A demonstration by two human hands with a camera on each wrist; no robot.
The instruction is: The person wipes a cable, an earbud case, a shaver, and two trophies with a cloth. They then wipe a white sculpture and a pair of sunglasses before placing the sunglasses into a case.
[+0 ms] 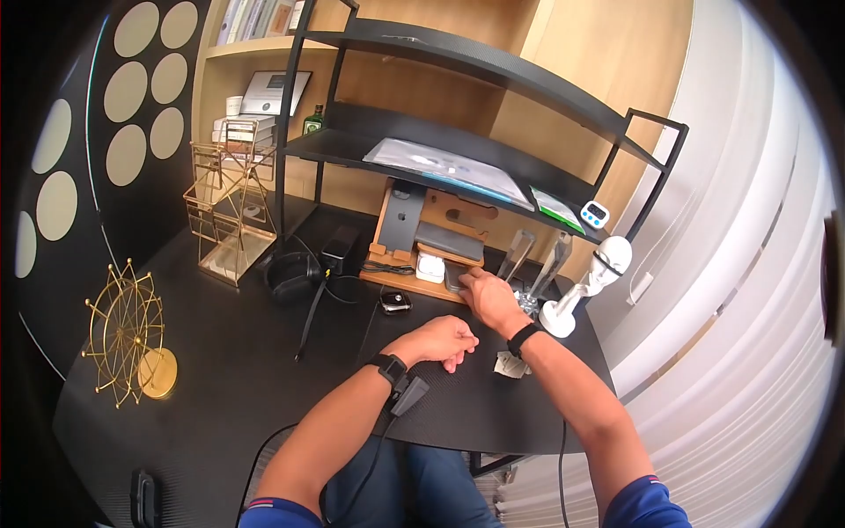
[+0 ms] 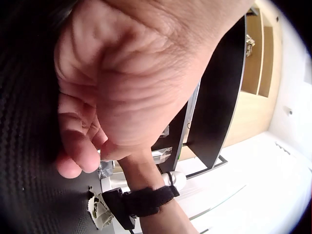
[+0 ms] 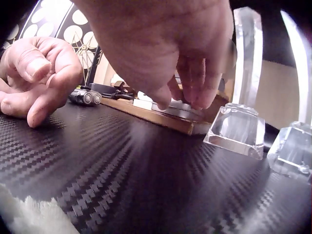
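Observation:
In the head view my right hand reaches to the front right of a wooden desk organizer. Its thumb and fingertips grip a flat dark-grey case lying in the organizer; the right wrist view shows them bent down onto this case, partly covering it. A white earbud-style case lies just left of it. My left hand is low over the black desk, loosely curled, and nothing shows between its fingers. Beyond it lies a small black-and-silver watch-like item.
Crystal trophies and a white mannequin head stand right of the organizer. Torn paper lies by the right wrist. Headphones and cables are left; a golden wheel ornament stands farther left. A black shelf overhangs the desk.

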